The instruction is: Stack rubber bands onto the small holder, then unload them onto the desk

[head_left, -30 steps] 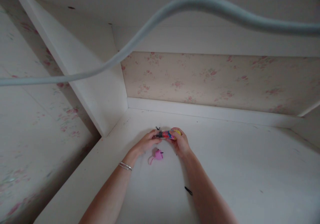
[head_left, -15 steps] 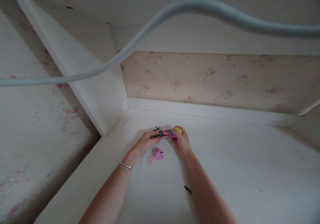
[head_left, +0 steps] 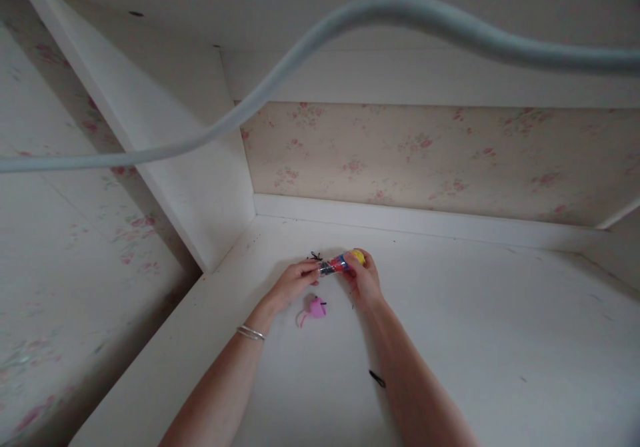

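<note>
A clear tube (head_left: 334,264) holds small things in black, red and blue and has a yellow end. My right hand (head_left: 367,282) is closed around the yellow end. At the opposite end, by the black contents, my left hand (head_left: 295,283) pinches the tube, hiding its tip. Just behind the left fingertips lie some thin black loops (head_left: 315,256), like small hair ties. A small pink item (head_left: 317,308) with a pink loop rests on the white surface between my forearms, its exact kind unclear.
One more black loop (head_left: 377,379) lies beside my right forearm. The white desktop (head_left: 490,327) meets a side panel (head_left: 200,187) on the left and a floral back wall (head_left: 425,157). A pale cable (head_left: 295,54) crosses the upper view, close to the camera.
The right end of the tube has risen slightly, so it tilts more. My left fingers have slid a little toward its left end, uncovering more of the tube.
</note>
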The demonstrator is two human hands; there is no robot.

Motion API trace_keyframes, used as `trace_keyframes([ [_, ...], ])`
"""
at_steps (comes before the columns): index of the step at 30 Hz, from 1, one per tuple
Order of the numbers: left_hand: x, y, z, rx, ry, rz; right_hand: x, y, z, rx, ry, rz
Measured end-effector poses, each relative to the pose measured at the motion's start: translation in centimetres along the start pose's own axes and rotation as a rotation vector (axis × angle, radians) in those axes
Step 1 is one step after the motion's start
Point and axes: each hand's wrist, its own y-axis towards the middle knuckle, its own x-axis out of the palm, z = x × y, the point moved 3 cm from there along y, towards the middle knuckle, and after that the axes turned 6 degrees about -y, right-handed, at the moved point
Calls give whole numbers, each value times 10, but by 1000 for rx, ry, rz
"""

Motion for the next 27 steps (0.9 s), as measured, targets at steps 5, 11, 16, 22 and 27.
trace_keyframes([
  [5,0,3,-7,11,51,65,0,0,2,-38,-54,16],
  [11,0,10,-13,40,109,202,-1,1,4,-77,-93,62],
  [16,0,12,-17,25,76,299,-1,0,3,-119,-101,104],
  [22,-6,9,-22,-29,39,445,-8,-1,-5,-253,-134,225],
  [27,-5,10,-25,-52,95,475,-1,-11,-12,-395,-283,174],
])
